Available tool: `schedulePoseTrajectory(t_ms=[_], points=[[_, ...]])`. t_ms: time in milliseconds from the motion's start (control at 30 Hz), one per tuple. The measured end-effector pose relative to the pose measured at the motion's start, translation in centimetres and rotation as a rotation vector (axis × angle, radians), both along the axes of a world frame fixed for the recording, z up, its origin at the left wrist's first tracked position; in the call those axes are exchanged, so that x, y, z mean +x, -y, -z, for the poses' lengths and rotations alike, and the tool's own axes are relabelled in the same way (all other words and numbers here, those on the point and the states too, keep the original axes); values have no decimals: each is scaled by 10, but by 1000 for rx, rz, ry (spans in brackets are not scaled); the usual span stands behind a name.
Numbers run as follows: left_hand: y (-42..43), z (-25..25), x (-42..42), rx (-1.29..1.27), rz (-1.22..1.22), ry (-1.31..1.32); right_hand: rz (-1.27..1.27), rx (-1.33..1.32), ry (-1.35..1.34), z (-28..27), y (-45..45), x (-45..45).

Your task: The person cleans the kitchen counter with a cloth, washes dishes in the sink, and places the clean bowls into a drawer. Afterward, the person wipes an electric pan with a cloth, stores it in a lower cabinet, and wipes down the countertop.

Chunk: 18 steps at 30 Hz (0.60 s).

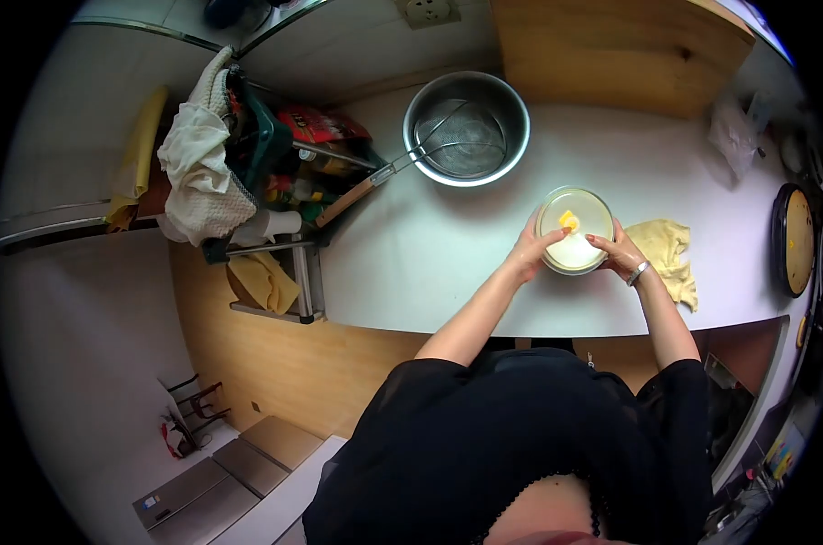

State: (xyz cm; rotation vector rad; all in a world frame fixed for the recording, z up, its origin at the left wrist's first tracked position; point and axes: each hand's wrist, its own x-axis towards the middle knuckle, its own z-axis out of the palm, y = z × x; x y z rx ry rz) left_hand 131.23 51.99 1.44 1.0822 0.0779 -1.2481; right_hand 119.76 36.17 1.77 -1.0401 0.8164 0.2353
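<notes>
A round glass bowl (586,205) with pale cream-coloured contents is between my two hands, over the white counter. A small yellow piece (569,221) shows at its top; I cannot tell whether it lies in the bowl or is stuck on a cover. My left hand (533,247) grips the bowl's left side, the thumb reaching over the top. On the other side my right hand (620,252), with a watch at the wrist, holds it the same way. A crumpled yellow cloth (666,254) lies just right of my right hand.
A metal bowl (521,136) with a wooden-handled strainer (348,198) across it stands behind on the white counter (393,282). To the left is a rack (304,282) with cloths and packets. A round black-rimmed pan (796,241) sits far right.
</notes>
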Motion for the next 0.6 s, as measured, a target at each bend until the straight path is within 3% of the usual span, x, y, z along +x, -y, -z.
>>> schedulePoseTrajectory(t_ms=[400, 533, 600], points=[[63, 27, 97, -32, -12, 2, 145, -6, 73, 14, 61, 107], [46, 41, 94, -147, -210, -175, 218, 10, 103, 17, 65, 128], [26, 47, 101, -148, -608, -374, 288, 8, 155, 18, 62, 138]])
